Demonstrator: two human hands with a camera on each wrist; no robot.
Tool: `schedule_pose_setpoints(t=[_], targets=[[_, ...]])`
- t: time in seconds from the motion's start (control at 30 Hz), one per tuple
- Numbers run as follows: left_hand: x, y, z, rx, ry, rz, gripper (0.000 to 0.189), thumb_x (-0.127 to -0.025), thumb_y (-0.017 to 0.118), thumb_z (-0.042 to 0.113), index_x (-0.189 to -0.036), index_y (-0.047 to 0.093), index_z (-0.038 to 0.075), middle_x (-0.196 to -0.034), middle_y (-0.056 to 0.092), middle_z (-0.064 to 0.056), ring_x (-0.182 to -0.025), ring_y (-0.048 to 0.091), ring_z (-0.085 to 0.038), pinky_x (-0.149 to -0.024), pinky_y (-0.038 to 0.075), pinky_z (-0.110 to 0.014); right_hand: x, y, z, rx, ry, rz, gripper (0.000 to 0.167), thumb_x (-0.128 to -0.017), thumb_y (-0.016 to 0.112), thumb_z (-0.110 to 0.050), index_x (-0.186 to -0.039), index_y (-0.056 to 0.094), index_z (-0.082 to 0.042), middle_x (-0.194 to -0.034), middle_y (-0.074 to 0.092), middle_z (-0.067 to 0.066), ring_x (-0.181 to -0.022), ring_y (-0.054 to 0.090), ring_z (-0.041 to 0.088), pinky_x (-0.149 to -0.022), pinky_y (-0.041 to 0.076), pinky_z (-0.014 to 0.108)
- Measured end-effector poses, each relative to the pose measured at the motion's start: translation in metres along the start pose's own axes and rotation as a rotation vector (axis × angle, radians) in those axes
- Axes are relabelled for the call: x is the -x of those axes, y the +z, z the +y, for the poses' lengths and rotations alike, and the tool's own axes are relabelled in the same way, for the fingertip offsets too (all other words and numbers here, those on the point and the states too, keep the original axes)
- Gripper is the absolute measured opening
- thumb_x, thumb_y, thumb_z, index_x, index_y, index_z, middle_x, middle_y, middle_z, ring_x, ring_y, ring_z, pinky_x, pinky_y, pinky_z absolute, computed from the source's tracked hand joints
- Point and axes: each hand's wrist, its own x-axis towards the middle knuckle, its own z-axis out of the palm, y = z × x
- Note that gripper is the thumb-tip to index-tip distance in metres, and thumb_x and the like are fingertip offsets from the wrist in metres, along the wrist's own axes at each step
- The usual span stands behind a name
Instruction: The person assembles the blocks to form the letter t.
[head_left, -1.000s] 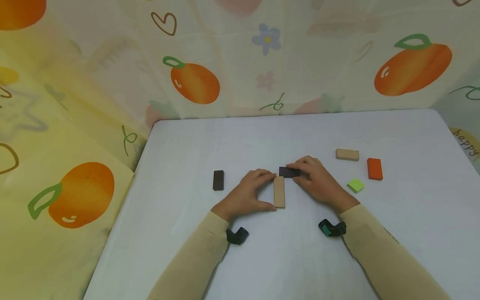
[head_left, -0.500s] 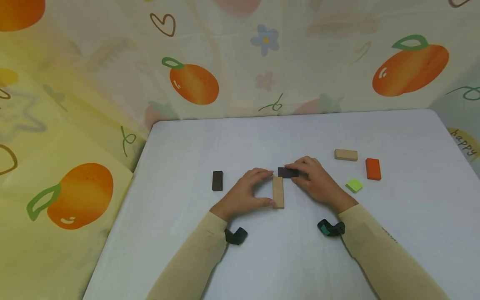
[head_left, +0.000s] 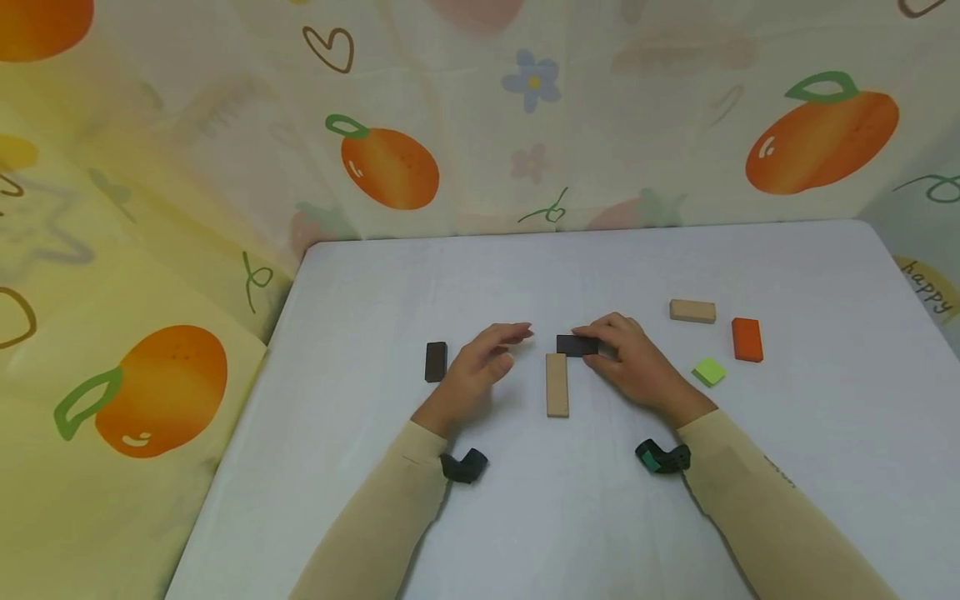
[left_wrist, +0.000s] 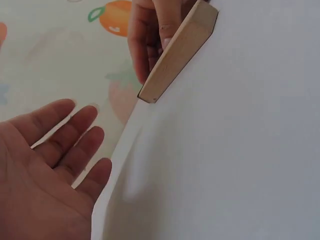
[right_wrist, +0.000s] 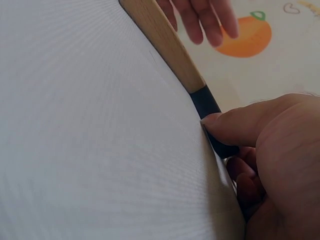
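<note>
My right hand (head_left: 633,362) pinches a black block (head_left: 576,345) between thumb and fingers, its long side running left to right. Right below it in the head view lies a long wooden block (head_left: 557,385), pointing toward me, its far end against the black one. The right wrist view shows the thumb on the side of the black block (right_wrist: 206,102), which adjoins the wooden block (right_wrist: 167,47). My left hand (head_left: 476,371) holds nothing; its fingers extend to the left of the wooden block, apart from it. The left wrist view shows the palm and spread fingers of the left hand (left_wrist: 55,165).
A second black block (head_left: 436,362) lies left of the left hand. To the right are a wooden block (head_left: 693,311), a red block (head_left: 747,339) and a small green block (head_left: 708,372). The white table (head_left: 360,292) meets a patterned cloth (head_left: 480,150) behind it.
My left hand has let go of the long wooden block's ends and drawn back to the left, its fingers coming together. The right hand stays on the black block.
</note>
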Motion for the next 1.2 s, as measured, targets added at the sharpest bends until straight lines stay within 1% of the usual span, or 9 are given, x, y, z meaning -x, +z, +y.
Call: schedule_pose_setpoints(t=[0.1, 0.33, 0.5, 0.67, 0.9, 1.0, 1.1, 1.13, 1.2], targets=[[0.0, -0.006, 0.001, -0.007, 0.019, 0.042, 0.081, -0.113, 0.041, 0.064, -0.156, 0.052, -0.004, -0.151, 0.06, -0.014, -0.139, 0.054, -0.032, -0.114, 0.041, -0.055, 0.001, 0.0, 0.001, -0.001, -0.002, -0.002, 0.04, -0.103, 0.075, -0.005, -0.143, 0.071, -0.008, -0.129, 0.061, 0.009, -0.13, 0.049, 0.035, -0.105, 0.042, 0.055], [0.002, -0.03, 0.002, 0.02, 0.055, 0.16, 0.085, -0.113, 0.034, 0.068, -0.153, 0.055, -0.004, -0.145, 0.064, -0.02, -0.137, 0.057, -0.036, -0.109, 0.042, -0.061, 0.0, 0.0, 0.003, -0.008, -0.016, 0.003, 0.039, -0.103, 0.075, -0.005, -0.142, 0.071, -0.008, -0.128, 0.061, 0.008, -0.125, 0.05, 0.032, -0.102, 0.043, 0.053], [0.007, -0.049, -0.004, 0.021, 0.022, 0.231, 0.09, -0.111, 0.035, 0.072, -0.152, 0.057, -0.004, -0.141, 0.066, -0.021, -0.133, 0.058, -0.039, -0.107, 0.041, -0.067, 0.001, 0.001, 0.002, -0.012, -0.026, 0.005, 0.039, -0.103, 0.075, -0.005, -0.142, 0.071, -0.007, -0.128, 0.061, 0.009, -0.126, 0.05, 0.034, -0.102, 0.043, 0.054], [0.015, -0.064, -0.014, 0.041, -0.032, 0.278, 0.092, -0.108, 0.038, 0.076, -0.152, 0.058, -0.002, -0.14, 0.067, -0.022, -0.133, 0.058, -0.039, -0.109, 0.039, -0.065, 0.001, 0.001, 0.002, -0.009, -0.028, 0.012, 0.038, -0.104, 0.075, -0.006, -0.142, 0.071, -0.008, -0.128, 0.061, 0.008, -0.125, 0.05, 0.033, -0.102, 0.043, 0.053], [0.03, -0.078, -0.028, 0.046, -0.097, 0.287, 0.068, -0.118, 0.032, 0.053, -0.153, 0.06, 0.003, -0.139, 0.069, -0.016, -0.134, 0.058, -0.033, -0.115, 0.037, -0.056, 0.001, 0.001, 0.002, -0.008, -0.013, -0.003, 0.039, -0.104, 0.074, -0.006, -0.143, 0.07, -0.007, -0.13, 0.061, 0.01, -0.127, 0.05, 0.034, -0.104, 0.042, 0.055], [0.034, -0.085, -0.028, 0.057, -0.096, 0.264, 0.055, -0.119, 0.037, 0.04, -0.15, 0.064, 0.003, -0.138, 0.071, -0.015, -0.134, 0.059, -0.032, -0.117, 0.036, -0.049, 0.001, 0.001, 0.001, -0.003, -0.005, -0.005, 0.039, -0.105, 0.074, -0.006, -0.144, 0.07, -0.007, -0.13, 0.06, 0.01, -0.127, 0.05, 0.033, -0.105, 0.042, 0.054], [0.037, -0.09, -0.027, 0.071, -0.127, 0.249, 0.042, -0.114, 0.044, 0.017, -0.144, 0.069, 0.003, -0.138, 0.071, -0.015, -0.135, 0.059, -0.031, -0.119, 0.035, -0.045, 0.0, 0.0, 0.001, 0.002, 0.001, -0.008, 0.04, -0.105, 0.074, -0.007, -0.144, 0.069, -0.008, -0.131, 0.06, 0.01, -0.128, 0.049, 0.033, -0.106, 0.042, 0.054], [0.038, -0.092, -0.027, 0.071, -0.15, 0.247, 0.042, -0.109, 0.045, 0.008, -0.142, 0.071, 0.004, -0.138, 0.072, -0.014, -0.136, 0.058, -0.03, -0.119, 0.035, -0.044, 0.0, 0.0, 0.001, 0.002, 0.003, -0.009, 0.04, -0.105, 0.074, -0.007, -0.144, 0.069, -0.008, -0.131, 0.06, 0.009, -0.128, 0.049, 0.032, -0.106, 0.042, 0.054], [0.039, -0.092, -0.027, 0.067, -0.212, 0.245, 0.052, -0.098, 0.044, -0.006, -0.138, 0.075, 0.007, -0.138, 0.072, -0.01, -0.137, 0.057, -0.027, -0.118, 0.035, -0.044, 0.0, 0.0, 0.002, 0.003, 0.009, -0.011, 0.04, -0.105, 0.074, -0.007, -0.145, 0.069, -0.009, -0.132, 0.06, 0.009, -0.129, 0.049, 0.032, -0.106, 0.042, 0.055]])
